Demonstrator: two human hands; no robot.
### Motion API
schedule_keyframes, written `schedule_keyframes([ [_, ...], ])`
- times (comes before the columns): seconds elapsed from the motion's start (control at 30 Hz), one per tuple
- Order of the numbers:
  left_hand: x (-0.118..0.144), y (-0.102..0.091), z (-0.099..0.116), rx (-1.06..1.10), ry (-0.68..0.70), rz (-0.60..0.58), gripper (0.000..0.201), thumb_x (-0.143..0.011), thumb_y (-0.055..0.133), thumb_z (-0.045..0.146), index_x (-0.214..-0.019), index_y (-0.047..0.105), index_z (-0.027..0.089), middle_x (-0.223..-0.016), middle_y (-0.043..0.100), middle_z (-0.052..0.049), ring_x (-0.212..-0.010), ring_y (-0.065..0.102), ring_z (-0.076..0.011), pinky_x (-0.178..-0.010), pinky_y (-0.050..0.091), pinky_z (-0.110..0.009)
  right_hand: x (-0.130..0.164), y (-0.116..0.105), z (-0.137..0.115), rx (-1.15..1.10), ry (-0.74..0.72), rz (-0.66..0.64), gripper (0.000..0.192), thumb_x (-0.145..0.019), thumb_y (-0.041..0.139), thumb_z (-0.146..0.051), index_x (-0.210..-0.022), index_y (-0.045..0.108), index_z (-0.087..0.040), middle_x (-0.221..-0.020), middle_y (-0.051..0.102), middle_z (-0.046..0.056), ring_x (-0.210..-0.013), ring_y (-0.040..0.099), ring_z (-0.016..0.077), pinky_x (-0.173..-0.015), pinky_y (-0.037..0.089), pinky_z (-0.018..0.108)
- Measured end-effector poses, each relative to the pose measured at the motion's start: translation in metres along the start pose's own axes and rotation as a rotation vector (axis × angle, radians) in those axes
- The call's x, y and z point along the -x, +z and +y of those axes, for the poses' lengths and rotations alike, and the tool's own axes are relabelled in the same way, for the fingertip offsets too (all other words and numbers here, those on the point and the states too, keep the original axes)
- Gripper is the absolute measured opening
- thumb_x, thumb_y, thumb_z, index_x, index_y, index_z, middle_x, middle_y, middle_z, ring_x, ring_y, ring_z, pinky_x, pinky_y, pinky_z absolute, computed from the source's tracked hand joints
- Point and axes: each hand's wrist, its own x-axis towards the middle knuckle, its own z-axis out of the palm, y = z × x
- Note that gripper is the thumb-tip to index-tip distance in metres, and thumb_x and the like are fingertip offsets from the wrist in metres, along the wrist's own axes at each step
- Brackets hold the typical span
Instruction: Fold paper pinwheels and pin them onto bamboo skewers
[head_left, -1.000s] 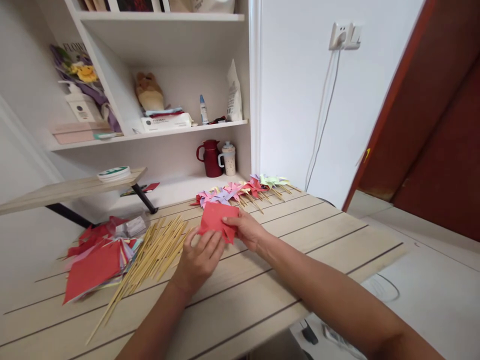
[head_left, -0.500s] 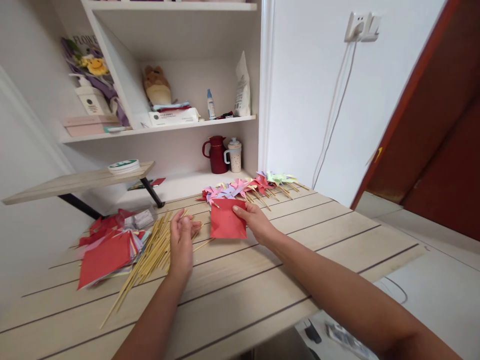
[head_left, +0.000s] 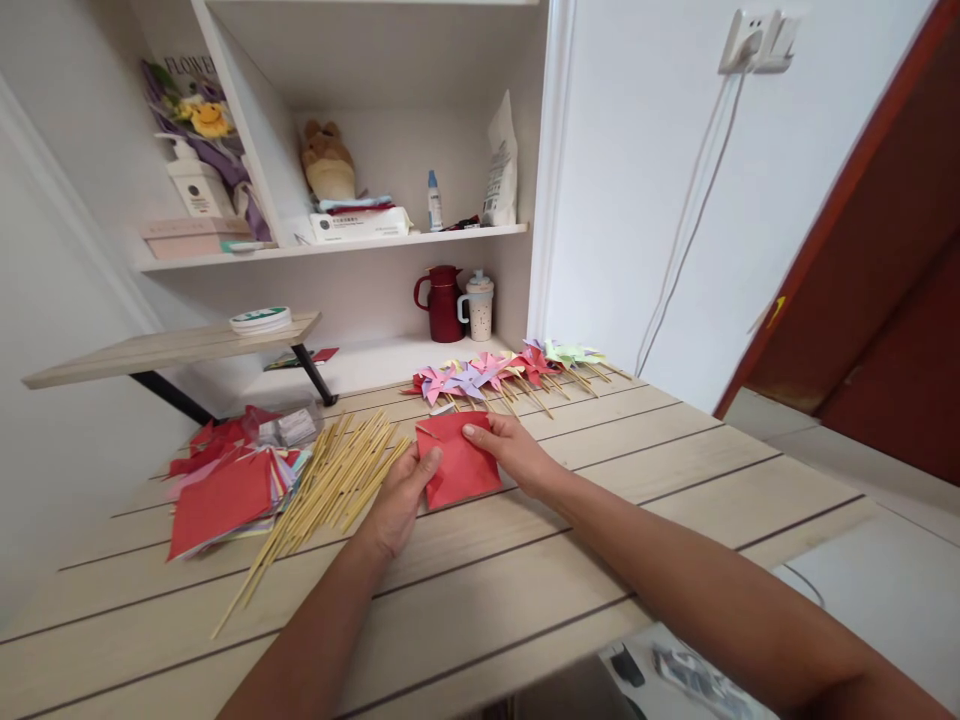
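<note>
A square sheet of red paper (head_left: 463, 475) is held up just above the table, between my two hands. My left hand (head_left: 401, 492) pinches its left edge, thumb in front and fingers behind. On the upper right edge, my right hand (head_left: 508, 448) grips the same sheet with the thumb on its face. Left of my left hand lies a spread of thin bamboo sticks (head_left: 337, 480). Beyond the sheet, finished paper pinwheels (head_left: 469, 378) in pink, purple, red and green rest in a row on their sticks.
A stack of coloured paper sheets (head_left: 221, 500) lies at the left of the wooden table (head_left: 525, 600), near a clear plastic bag (head_left: 296, 425). A small raised shelf (head_left: 172, 350) stands behind. A dark red jug (head_left: 444, 305) and a handled cup (head_left: 478, 305) stand at the back.
My left hand has moved right from beside the sticks and taken hold of the red paper's left edge. The paper has tilted slightly. The whole view has shifted a little.
</note>
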Motion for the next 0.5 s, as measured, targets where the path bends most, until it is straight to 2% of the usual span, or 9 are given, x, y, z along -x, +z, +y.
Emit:
schedule_keyframes([
  [0.13,-0.0027,-0.0043,-0.0048,-0.087,-0.018,0.101,0.044,-0.07,0.087,0.047,-0.101,0.076,0.018,-0.096,0.079,-0.011,-0.092,0.075,-0.0272,-0.084,0.059,-0.04,0.0033,0.0,0.0037,0.111,-0.019,-0.05,0.03,-0.08,0.077,-0.047,-0.085,0.072,-0.018,-0.077,0.072,0.001,-0.062,0.06,0.0143,-0.059,0.046,0.026],
  [0.2,-0.0049,-0.0068,-0.0062,-0.099,0.004,0.179,0.04,-0.069,0.088,0.045,-0.095,0.077,0.017,-0.093,0.079,-0.01,-0.088,0.075,-0.0254,-0.081,0.06,-0.037,0.0036,0.0002,0.0049,0.106,-0.041,-0.089,0.028,-0.08,0.078,-0.044,-0.092,0.072,-0.019,-0.083,0.074,0.001,-0.065,0.062,0.0148,-0.06,0.047,0.026],
  [0.27,-0.0064,-0.0081,-0.0058,-0.072,0.031,0.245,0.041,-0.069,0.089,0.042,-0.097,0.076,0.016,-0.091,0.08,-0.009,-0.086,0.075,-0.0242,-0.08,0.06,-0.036,0.0027,0.0004,0.006,0.054,-0.023,-0.126,0.036,-0.077,0.081,-0.042,-0.104,0.07,-0.021,-0.089,0.075,0.002,-0.071,0.067,0.0168,-0.064,0.051,0.028],
  [0.33,-0.0067,-0.0079,-0.0039,-0.039,0.054,0.292,0.045,-0.068,0.089,0.042,-0.1,0.076,0.015,-0.09,0.08,-0.01,-0.087,0.076,-0.0241,-0.081,0.059,-0.036,0.0011,0.0002,0.0072,0.014,0.026,-0.135,0.046,-0.071,0.086,-0.039,-0.11,0.066,-0.022,-0.086,0.076,0.002,-0.071,0.069,0.0182,-0.065,0.053,0.029],
  [0.5,-0.0045,-0.0042,0.0003,-0.012,0.068,0.291,0.049,-0.066,0.091,0.045,-0.101,0.075,0.014,-0.093,0.08,-0.011,-0.094,0.075,-0.0265,-0.088,0.059,-0.039,-0.0007,0.0008,0.008,-0.012,0.059,-0.062,0.051,-0.06,0.093,-0.036,-0.099,0.064,-0.02,-0.073,0.073,0.0,-0.063,0.068,0.0156,-0.062,0.053,0.027],
])
